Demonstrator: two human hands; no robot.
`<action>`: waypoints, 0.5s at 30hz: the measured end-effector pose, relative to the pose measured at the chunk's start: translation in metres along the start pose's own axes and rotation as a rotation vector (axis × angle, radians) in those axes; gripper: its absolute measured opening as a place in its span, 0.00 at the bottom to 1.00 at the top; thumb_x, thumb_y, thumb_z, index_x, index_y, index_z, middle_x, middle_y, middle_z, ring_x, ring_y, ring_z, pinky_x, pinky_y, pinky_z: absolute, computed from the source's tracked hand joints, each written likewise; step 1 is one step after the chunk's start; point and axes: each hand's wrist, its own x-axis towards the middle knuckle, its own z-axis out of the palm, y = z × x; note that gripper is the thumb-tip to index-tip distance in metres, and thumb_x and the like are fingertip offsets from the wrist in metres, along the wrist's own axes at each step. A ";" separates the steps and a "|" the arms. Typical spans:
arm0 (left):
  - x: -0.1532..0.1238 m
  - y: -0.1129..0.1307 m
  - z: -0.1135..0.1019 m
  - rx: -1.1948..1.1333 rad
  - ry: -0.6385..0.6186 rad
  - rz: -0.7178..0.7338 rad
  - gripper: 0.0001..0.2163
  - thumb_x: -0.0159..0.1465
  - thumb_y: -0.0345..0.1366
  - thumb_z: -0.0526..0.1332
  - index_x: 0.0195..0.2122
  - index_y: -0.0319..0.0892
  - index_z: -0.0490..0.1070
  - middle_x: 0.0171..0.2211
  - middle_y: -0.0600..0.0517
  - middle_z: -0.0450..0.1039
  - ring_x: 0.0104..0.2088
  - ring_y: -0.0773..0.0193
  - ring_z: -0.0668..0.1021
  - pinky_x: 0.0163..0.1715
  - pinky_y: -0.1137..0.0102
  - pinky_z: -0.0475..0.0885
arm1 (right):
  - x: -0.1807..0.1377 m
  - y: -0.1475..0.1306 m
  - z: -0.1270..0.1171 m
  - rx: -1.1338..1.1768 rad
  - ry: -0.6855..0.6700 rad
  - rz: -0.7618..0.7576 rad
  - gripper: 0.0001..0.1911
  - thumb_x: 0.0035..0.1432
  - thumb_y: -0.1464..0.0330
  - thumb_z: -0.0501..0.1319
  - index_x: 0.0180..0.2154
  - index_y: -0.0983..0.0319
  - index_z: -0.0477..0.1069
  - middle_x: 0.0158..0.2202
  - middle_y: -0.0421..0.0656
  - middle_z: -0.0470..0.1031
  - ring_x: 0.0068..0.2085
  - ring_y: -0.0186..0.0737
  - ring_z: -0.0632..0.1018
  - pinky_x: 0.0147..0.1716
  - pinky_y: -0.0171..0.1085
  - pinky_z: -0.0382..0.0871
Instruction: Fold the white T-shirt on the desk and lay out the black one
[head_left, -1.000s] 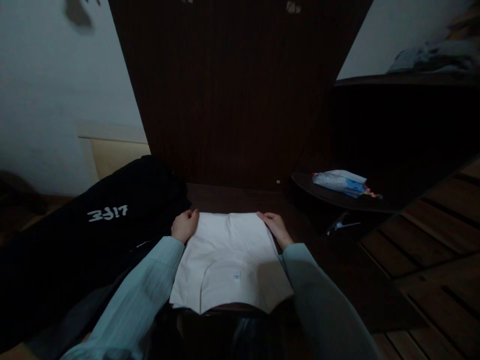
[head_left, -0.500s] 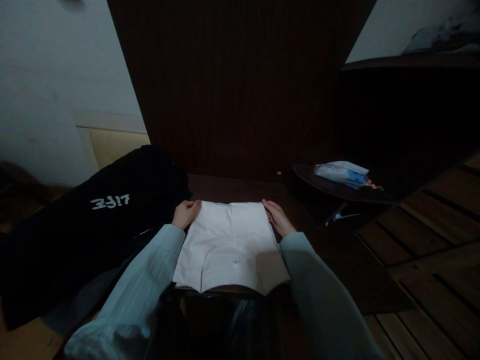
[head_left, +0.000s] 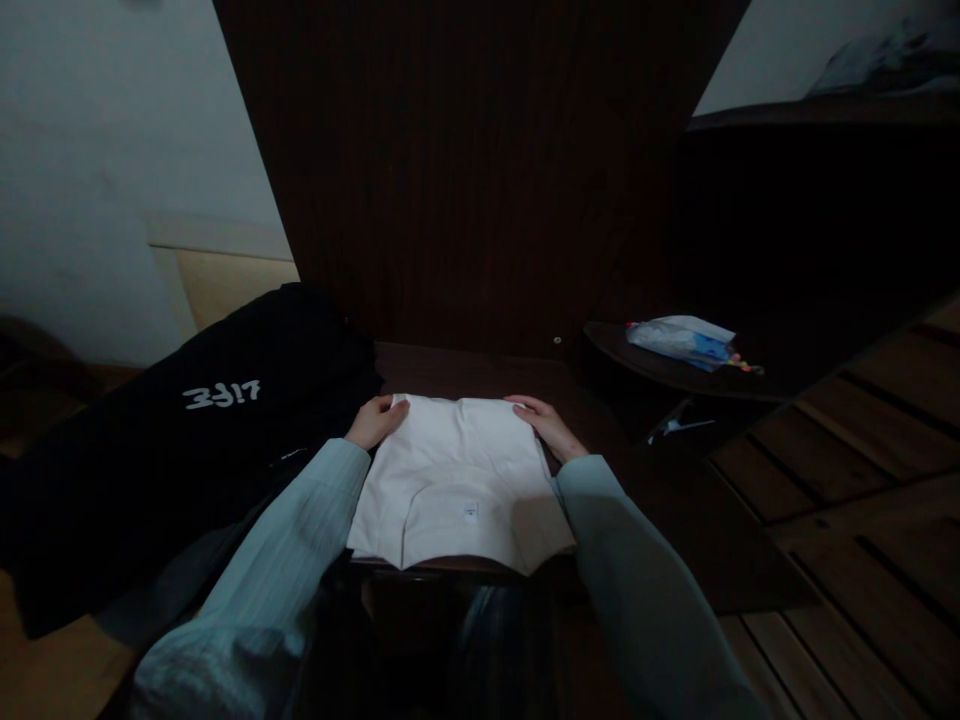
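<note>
A white shirt (head_left: 457, 450) lies folded on the dark wooden surface in front of me, its neckline and small label toward my body. At its far left corner, my left hand (head_left: 377, 420) is closed on the cloth, thumb on top. My right hand (head_left: 547, 422) pinches the far right corner, with its fingers along the top edge. Parts of the fingers on both hands are hidden by or against the fabric.
A dark garment (head_left: 187, 430) with white lettering lies heaped to the left. A plastic packet (head_left: 682, 342) rests on a rounded side shelf (head_left: 630, 350) at right. An upright dark wood panel (head_left: 480, 180) stands behind the shirt; slatted wood (head_left: 840, 450) is at right.
Both hands remain at the shirt's far corners. The right fingers have slid slightly inward over the edge, and the left thumb reaches a little further onto the cloth. The view has shifted slightly.
</note>
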 end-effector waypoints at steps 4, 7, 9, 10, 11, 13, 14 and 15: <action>-0.002 0.003 -0.002 0.061 0.000 0.020 0.18 0.49 0.50 0.56 0.17 0.39 0.67 0.17 0.53 0.66 0.23 0.65 0.69 0.22 0.74 0.60 | 0.001 0.005 0.000 0.057 0.020 0.036 0.20 0.38 0.62 0.65 0.36 0.62 0.73 0.33 0.42 0.74 0.30 0.34 0.71 0.28 0.32 0.61; -0.004 0.008 -0.004 0.171 0.081 -0.006 0.15 0.48 0.48 0.57 0.18 0.40 0.68 0.18 0.51 0.68 0.25 0.62 0.71 0.23 0.73 0.60 | 0.001 0.006 0.000 0.065 0.036 0.048 0.19 0.38 0.62 0.65 0.36 0.62 0.73 0.32 0.42 0.74 0.29 0.34 0.71 0.27 0.32 0.61; -0.004 0.009 -0.004 0.184 0.125 -0.042 0.14 0.47 0.46 0.59 0.18 0.40 0.69 0.18 0.50 0.69 0.26 0.60 0.72 0.24 0.72 0.61 | 0.001 0.006 0.000 0.064 0.032 0.051 0.19 0.38 0.62 0.65 0.36 0.62 0.73 0.32 0.42 0.74 0.29 0.34 0.71 0.28 0.32 0.61; -0.004 0.009 -0.003 0.164 0.127 -0.062 0.14 0.46 0.46 0.59 0.18 0.40 0.69 0.18 0.50 0.69 0.26 0.60 0.72 0.24 0.72 0.61 | 0.002 0.006 0.000 0.068 0.028 0.051 0.19 0.38 0.62 0.65 0.35 0.62 0.73 0.31 0.42 0.74 0.29 0.34 0.71 0.28 0.33 0.62; -0.003 0.008 -0.003 0.128 0.122 -0.084 0.14 0.46 0.47 0.59 0.17 0.39 0.69 0.18 0.51 0.69 0.25 0.61 0.72 0.23 0.72 0.61 | 0.002 0.006 0.000 0.072 0.026 0.049 0.19 0.37 0.63 0.65 0.35 0.62 0.73 0.31 0.42 0.74 0.30 0.35 0.71 0.29 0.33 0.62; 0.001 0.006 -0.003 0.011 0.113 -0.137 0.17 0.45 0.50 0.59 0.17 0.38 0.69 0.17 0.51 0.68 0.24 0.62 0.71 0.22 0.73 0.61 | 0.002 0.006 0.000 0.082 0.031 0.037 0.19 0.37 0.63 0.65 0.35 0.62 0.73 0.32 0.42 0.74 0.31 0.35 0.71 0.31 0.33 0.63; 0.002 0.005 -0.004 -0.066 0.113 -0.171 0.19 0.46 0.52 0.58 0.17 0.38 0.69 0.16 0.51 0.68 0.22 0.63 0.71 0.21 0.72 0.61 | 0.002 0.006 0.001 0.088 0.037 0.031 0.19 0.37 0.63 0.65 0.34 0.62 0.73 0.32 0.42 0.74 0.32 0.36 0.72 0.32 0.34 0.63; 0.004 0.003 -0.004 -0.143 0.110 -0.211 0.20 0.46 0.53 0.58 0.17 0.37 0.69 0.16 0.51 0.68 0.21 0.63 0.71 0.21 0.72 0.61 | 0.001 0.006 0.001 0.095 0.042 0.028 0.19 0.36 0.63 0.65 0.34 0.62 0.73 0.32 0.42 0.75 0.32 0.36 0.72 0.32 0.34 0.63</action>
